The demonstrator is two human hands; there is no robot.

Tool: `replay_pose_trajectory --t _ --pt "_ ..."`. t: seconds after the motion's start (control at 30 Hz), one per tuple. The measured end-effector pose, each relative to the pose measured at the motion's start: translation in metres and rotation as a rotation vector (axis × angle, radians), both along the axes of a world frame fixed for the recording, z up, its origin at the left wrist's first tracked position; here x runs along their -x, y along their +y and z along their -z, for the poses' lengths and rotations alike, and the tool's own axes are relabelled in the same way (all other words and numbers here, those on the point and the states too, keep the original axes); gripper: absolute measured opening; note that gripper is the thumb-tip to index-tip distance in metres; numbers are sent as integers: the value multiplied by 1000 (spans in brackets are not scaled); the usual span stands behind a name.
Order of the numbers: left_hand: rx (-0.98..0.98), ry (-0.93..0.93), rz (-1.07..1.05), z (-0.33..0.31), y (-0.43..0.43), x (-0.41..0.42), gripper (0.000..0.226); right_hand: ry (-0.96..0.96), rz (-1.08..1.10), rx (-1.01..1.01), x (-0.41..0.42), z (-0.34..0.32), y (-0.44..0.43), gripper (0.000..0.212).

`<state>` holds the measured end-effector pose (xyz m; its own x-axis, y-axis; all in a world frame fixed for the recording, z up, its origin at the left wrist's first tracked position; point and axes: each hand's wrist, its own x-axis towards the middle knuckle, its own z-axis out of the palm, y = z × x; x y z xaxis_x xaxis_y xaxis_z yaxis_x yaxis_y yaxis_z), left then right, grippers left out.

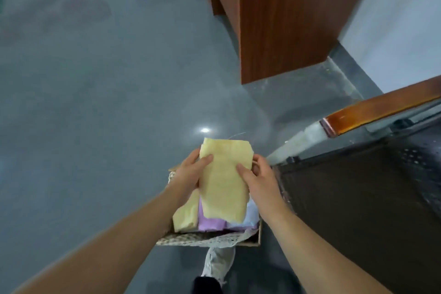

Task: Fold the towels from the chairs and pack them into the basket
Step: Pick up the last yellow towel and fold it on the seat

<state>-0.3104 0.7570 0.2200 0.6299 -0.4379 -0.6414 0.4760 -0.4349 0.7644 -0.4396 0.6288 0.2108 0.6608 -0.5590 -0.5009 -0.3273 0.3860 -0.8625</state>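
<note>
Most of the view was a grey, glossy floor (95, 102), blurred toward the far left. A tall brown wooden cabinet (286, 19) stood on it at the top, with a pale wall (405, 19) just to the right. One chair (358, 198) filled the lower right: a dark seat, a polished wooden armrest (381, 110) slanting above it, and a light grey leg running down toward the middle. A woven basket (202, 238) with a lace-edged lining sat on the floor just beside the chair's seat, partly hidden under the person's forearms. Three folded towels lay in it side by side: a yellow towel (185, 217) against the left wall, a purple towel (211, 223) in the middle and a white towel (250, 217) on the right. A fourth one, a folded pale yellow towel (224, 186), was held flat and lengthwise directly over the basket, its near end overlapping the packed towels; whether it touched them could not be told. The left hand (188, 174) gripped its left edge, thumb pressed across the top face and fingers curled round the side. The right hand (260, 179) gripped the opposite edge the same way, thumb on top, fingers tucked beneath. A light-coloured shoe (218, 262) showed on the floor just below the basket. A small bright reflection (204, 130) of a lamp shone on the floor just beyond the held towel's far end.
</note>
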Motion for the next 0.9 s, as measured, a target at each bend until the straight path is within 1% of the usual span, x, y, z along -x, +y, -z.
replay_pose_trajectory --t 0.17,0.27,0.33,0.43,0.5,0.57,0.6,0.7,0.77,0.83,0.9 --pt "-93 38 -84 77 71 -37 30 76 -102 -82 -51 80 57 31" --pt "-165 50 -67 123 101 -48 19 142 -170 -87 -65 127 83 36" --pt "-227 48 -47 158 118 -53 17 222 -222 -59 -70 164 98 37" --pt "-325 28 -6 205 134 -53 35 346 -300 -2 -74 211 114 37" --pt "-428 -34 34 230 138 -52 41 397 -336 39 -76 236 120 37" --pt "-545 -132 48 243 137 -51 38 416 -362 123 -77 251 120 38" --pt "-569 -174 33 248 137 -51 36 419 -380 164 -78 255 121 38" --pt "-567 -250 5 246 134 -51 27 391 -434 249 -86 254 119 38" --pt "-593 -328 30 238 130 -52 22 352 -396 331 -92 242 107 30" --pt "-624 -487 25 229 123 -63 18 339 -329 515 -97 230 82 24" --pt "-609 -636 13 225 112 -85 23 352 -273 749 -99 227 49 23"
